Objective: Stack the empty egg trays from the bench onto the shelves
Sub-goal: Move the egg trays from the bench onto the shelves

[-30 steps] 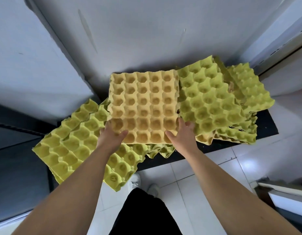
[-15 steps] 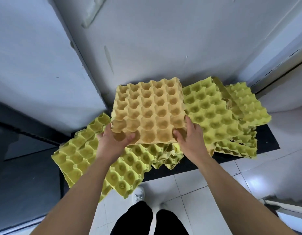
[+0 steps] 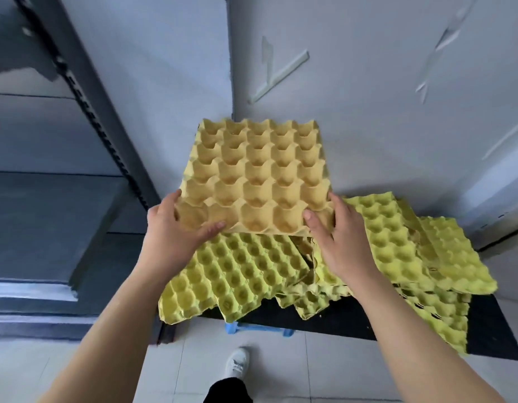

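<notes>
I hold an empty tan-yellow egg tray point(image 3: 257, 175) by its near edge, lifted clear above the pile and tilted up at the far side. My left hand point(image 3: 172, 237) grips its near left corner, thumb on top. My right hand point(image 3: 339, 237) grips the near right corner. Below lie several yellow-green egg trays point(image 3: 234, 271) spread over the black bench point(image 3: 353, 318), with a taller stack point(image 3: 420, 257) on the right. The dark grey shelves point(image 3: 42, 222) stand to the left.
A black perforated shelf upright point(image 3: 86, 91) slants down at the left. A grey wall point(image 3: 368, 82) rises behind the bench. A blue plastic item point(image 3: 252, 330) sits under the bench edge. My white shoe point(image 3: 237, 363) is on the pale tiled floor.
Both hands have raised the tan tray off the pile and tilted it up. The view has swung left, bringing the shelves into sight.
</notes>
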The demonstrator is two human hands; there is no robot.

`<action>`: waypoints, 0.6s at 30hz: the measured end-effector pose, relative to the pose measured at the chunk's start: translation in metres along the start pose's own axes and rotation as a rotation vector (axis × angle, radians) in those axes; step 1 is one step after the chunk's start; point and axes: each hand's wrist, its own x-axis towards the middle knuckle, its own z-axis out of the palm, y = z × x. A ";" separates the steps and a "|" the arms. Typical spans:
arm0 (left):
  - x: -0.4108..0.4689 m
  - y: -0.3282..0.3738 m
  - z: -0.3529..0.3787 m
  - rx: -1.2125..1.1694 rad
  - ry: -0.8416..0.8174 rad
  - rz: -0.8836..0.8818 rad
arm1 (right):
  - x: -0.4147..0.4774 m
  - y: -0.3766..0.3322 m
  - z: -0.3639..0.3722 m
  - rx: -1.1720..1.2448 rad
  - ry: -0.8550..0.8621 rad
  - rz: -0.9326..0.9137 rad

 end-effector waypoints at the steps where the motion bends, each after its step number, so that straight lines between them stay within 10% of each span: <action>1: -0.011 0.004 -0.012 -0.013 0.039 0.017 | -0.004 -0.011 -0.004 0.016 0.004 -0.033; 18: -0.119 0.023 -0.268 -0.100 0.574 0.281 | -0.047 -0.271 -0.034 0.296 0.088 -0.509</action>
